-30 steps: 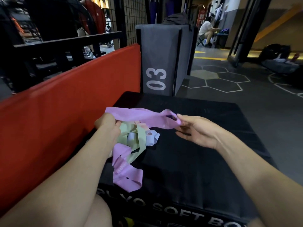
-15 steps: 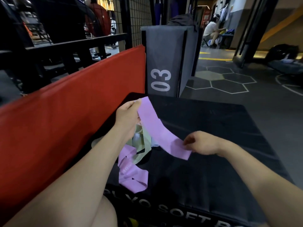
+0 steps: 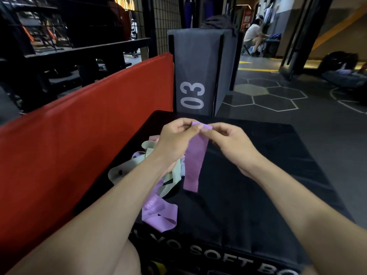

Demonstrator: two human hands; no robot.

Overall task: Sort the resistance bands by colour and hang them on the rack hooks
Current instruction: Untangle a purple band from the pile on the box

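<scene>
Head view shows us our left hand and right hand pinching the top edge of a purple resistance band, which hangs down above the black soft plyo box. At seven o'clock from it, the tangled pile of bands lies beside the red pad.

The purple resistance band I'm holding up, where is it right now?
In the head view, the purple resistance band hangs centre-frame, pinched at its top by the left hand and the right hand, above the black soft box, right of the band pile.
</scene>
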